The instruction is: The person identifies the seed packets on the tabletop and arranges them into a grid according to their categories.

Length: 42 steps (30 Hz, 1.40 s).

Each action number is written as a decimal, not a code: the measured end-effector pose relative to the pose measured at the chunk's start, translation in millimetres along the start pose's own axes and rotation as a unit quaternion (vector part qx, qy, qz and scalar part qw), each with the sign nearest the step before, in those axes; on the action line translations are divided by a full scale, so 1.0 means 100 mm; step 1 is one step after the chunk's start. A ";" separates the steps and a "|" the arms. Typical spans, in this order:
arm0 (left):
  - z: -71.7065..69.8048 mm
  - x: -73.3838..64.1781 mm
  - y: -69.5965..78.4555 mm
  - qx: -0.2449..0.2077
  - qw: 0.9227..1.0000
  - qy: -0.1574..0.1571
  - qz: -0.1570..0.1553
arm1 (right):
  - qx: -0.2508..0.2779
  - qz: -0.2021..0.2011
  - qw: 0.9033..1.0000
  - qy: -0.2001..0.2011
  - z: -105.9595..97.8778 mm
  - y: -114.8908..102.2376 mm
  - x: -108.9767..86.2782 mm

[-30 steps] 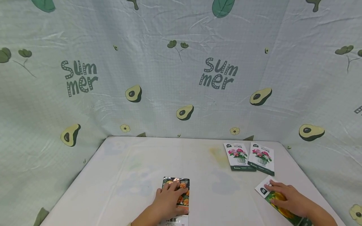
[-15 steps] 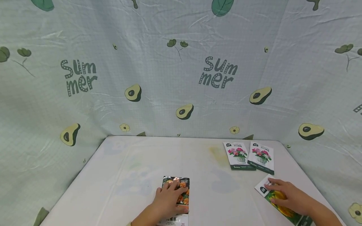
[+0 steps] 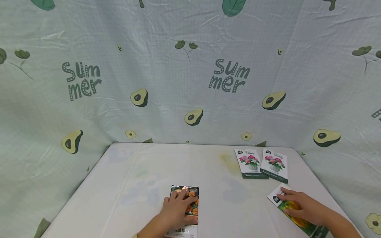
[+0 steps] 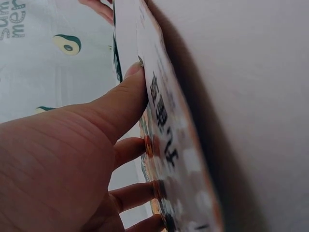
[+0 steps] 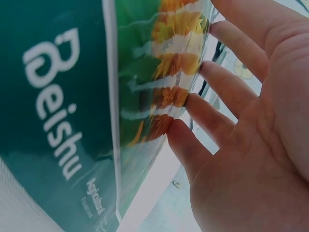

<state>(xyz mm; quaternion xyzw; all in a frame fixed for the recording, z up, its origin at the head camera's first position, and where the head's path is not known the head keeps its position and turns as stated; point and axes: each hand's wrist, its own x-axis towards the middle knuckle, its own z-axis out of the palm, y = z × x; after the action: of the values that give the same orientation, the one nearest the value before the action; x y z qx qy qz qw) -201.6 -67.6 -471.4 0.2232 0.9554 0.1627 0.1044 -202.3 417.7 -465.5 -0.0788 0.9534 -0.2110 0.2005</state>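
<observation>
Beneath my right hand [image 3: 308,210], fingers spread, the yellow-flower packet [image 3: 302,224] slants away leftward, while my left hand [image 3: 175,211], also splayed, rests on the orange-flower packet [image 3: 194,210], its long axis pointing straight ahead.

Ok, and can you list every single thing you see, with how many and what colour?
Pink-flower packets: two, white and dark green, back right of the table, overlapping a bit
Orange-flower packet: one, orange, black and white, front middle
Yellow-flower packet: one, green, yellow and white, front right
Table: one, white, under the packets
Sheet: one, pale grey-green, avocado-printed, behind the table
Left hand: one, on the orange-flower packet
Right hand: one, on the yellow-flower packet
</observation>
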 end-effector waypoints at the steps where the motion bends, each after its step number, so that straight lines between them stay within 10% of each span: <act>1: 0.00 0.00 0.00 -0.002 1.000 -0.001 0.000 | -0.001 -0.001 1.000 0.001 0.00 0.00 0.00; 42: 0.00 -0.03 -0.03 -0.028 0.999 -0.016 -0.005 | -0.068 0.025 0.997 0.023 0.16 -0.24 0.05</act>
<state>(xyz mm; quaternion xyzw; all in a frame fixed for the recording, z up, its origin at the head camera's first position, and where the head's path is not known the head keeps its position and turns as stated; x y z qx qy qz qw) -199.8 -71.9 -472.3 0.2177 0.9499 0.1849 0.1269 -198.5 388.8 -470.3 -0.0638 0.9717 -0.1426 0.1774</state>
